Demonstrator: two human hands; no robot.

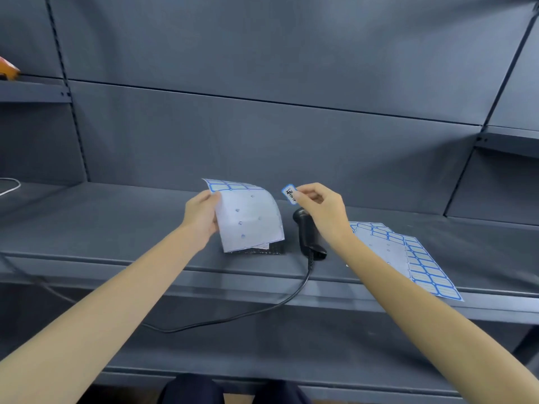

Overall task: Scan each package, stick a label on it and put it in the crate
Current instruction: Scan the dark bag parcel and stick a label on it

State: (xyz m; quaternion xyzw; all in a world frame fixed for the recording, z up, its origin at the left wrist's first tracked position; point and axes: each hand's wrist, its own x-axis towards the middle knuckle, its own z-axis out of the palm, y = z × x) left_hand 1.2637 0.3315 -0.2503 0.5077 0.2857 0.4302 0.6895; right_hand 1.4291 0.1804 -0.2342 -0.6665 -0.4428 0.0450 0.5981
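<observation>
- Head view, one camera, looking down at a dark grey shelf [116,225] in a metal rack.
- Left hand [202,218]: fingers closed on the left edge of a label sheet [248,217], holding it up off the shelf. Sheet curls over at the top; a few blue-bordered labels remain along that top edge, the rest is bare backing.
- Right hand [323,209]: fingers pinched on a single peeled label [289,194], blue border, dark handwriting on it, unreadable. Label is in the air, just right of the held sheet, not touching it.
- Package [262,248]: dark, lying flat on the shelf behind the held sheet, only its lower edge visible.
- Barcode scanner [307,234]: black, handheld, lying on the shelf between the hands, below the right hand. Its cable [233,316] runs over the shelf's front edge and down to the left.
- More label sheets [420,258]: fanned stack flat on the shelf, right of the right forearm.
</observation>
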